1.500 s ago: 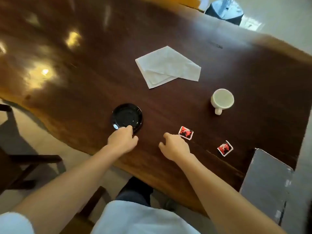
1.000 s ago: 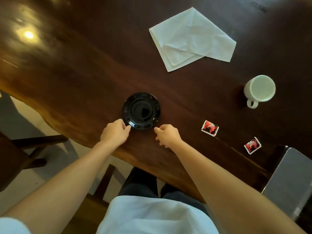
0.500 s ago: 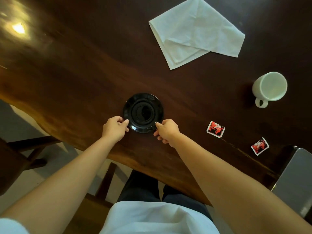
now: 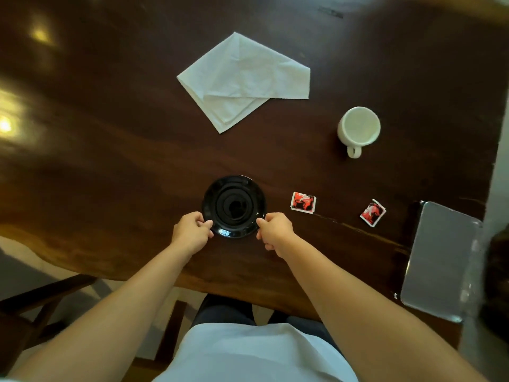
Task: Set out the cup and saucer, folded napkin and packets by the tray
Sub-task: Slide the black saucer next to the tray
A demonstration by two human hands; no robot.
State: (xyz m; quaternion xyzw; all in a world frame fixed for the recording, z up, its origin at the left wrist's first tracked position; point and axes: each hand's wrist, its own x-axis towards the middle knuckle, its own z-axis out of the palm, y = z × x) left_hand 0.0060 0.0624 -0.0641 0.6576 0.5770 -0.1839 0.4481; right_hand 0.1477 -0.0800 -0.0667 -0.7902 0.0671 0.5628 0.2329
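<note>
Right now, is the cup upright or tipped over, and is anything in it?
Upright and empty. The cup stands on the table, its round mouth facing up, showing only a clean white inside.

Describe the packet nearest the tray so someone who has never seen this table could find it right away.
Start at the grey metal tray on the right end of the dark wooden table. Just left of its far corner lies a small red and white packet, tilted like a diamond. Its twin lies squarer, closer to the black saucer.
</note>
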